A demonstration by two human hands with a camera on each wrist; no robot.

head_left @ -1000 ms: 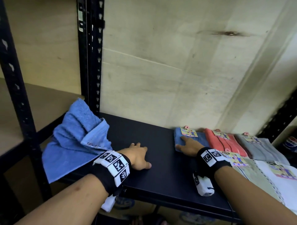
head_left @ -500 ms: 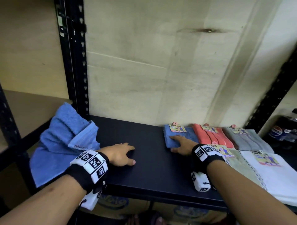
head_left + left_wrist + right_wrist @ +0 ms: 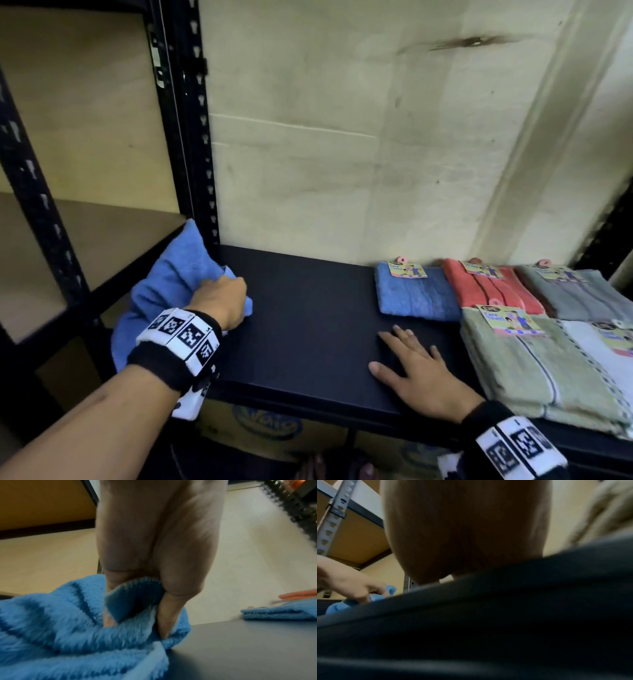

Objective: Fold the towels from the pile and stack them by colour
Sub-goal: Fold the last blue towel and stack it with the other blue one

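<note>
The black shelf [image 3: 308,308] carries everything, framed at its left end by a black slotted upright [image 3: 197,137]. Draped over that left end lies the loose blue towel [image 3: 161,284], crumpled, part of it hanging past the edge. The left hand [image 3: 222,301] grips a bunched fold of it; in the left wrist view the fingers [image 3: 164,615] and thumb curl round the cloth and pinch it, right at the shelf's surface.

Just beside the right hand [image 3: 418,370], on its outer side, sits the green towel [image 3: 534,370], folded flat with a paper label, and past that a white towel [image 3: 599,359]. The right hand's fingers [image 3: 404,339] lie straight and slightly spread, palm down on bare shelf, holding nothing.

Beyond those fingertips, toward the wall, lies the folded blue towel [image 3: 418,294], apart from the hand. Further out along the same row are the coral towel [image 3: 489,287] and the grey towel [image 3: 575,291], each folded and labelled, edges touching.

Below the shelf's front edge a cardboard box [image 3: 267,428] with blue print shows.
</note>
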